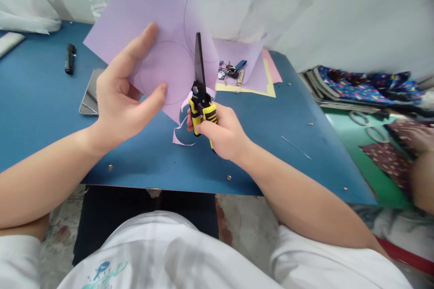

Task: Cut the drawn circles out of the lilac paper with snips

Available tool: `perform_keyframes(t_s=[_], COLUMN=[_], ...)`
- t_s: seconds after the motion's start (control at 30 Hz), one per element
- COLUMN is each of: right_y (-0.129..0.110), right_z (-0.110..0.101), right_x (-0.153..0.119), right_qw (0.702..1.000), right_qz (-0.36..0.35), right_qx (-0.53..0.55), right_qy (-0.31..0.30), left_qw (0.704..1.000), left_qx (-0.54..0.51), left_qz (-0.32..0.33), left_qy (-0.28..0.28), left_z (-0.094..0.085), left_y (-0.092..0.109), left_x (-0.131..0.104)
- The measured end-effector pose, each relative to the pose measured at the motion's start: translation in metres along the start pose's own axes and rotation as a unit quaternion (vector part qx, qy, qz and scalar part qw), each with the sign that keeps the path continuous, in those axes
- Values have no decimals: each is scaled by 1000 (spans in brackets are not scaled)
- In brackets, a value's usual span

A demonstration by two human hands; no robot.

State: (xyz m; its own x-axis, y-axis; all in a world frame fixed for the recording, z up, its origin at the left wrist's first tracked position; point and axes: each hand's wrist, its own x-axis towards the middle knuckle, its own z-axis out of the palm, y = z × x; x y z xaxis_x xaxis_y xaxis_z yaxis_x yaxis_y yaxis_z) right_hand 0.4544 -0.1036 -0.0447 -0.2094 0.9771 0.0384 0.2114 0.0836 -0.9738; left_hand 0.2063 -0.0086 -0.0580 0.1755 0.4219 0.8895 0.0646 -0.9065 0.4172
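Note:
A large purple sheet (135, 13) is held up above the blue table by my left hand (125, 90), its thumb in front near a drawn circle. A second curved line shows higher on the sheet. My right hand (224, 131) is closed on the yellow-and-black handles of scissors (200, 95). Their blades point up at the right side of the circle and look closed. A curled, cut purple strip (181, 137) hangs below the sheet beside the scissors.
On the blue table (271, 158) are a black marker (69, 59), a grey phone (91, 95) partly under the sheet, keys (230, 70) on coloured papers (267, 86), and a thin needle-like rod (296, 147). At right, another person's hand (423, 140) touches patterned cloth on a green table.

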Motion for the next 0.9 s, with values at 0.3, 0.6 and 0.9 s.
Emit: perform_keyframes(t_s=[0.3, 0.6, 0.9], right_y=[2, 3, 2], right_z=[-1, -3, -3], right_x=[-1, 0, 1], right_qw=[1000, 1000, 1000], right_qz=[-6, -6, 0], right_qx=[-10, -17, -10], right_qy=[-3, -1, 1], left_qw=[999, 1000, 997], left_qx=[45, -4, 59], left_qz=[-24, -3, 49], left_qy=[-4, -12, -9], left_z=[-4, -5, -9], left_y=[18, 10, 12], left_x=[5, 3, 9])
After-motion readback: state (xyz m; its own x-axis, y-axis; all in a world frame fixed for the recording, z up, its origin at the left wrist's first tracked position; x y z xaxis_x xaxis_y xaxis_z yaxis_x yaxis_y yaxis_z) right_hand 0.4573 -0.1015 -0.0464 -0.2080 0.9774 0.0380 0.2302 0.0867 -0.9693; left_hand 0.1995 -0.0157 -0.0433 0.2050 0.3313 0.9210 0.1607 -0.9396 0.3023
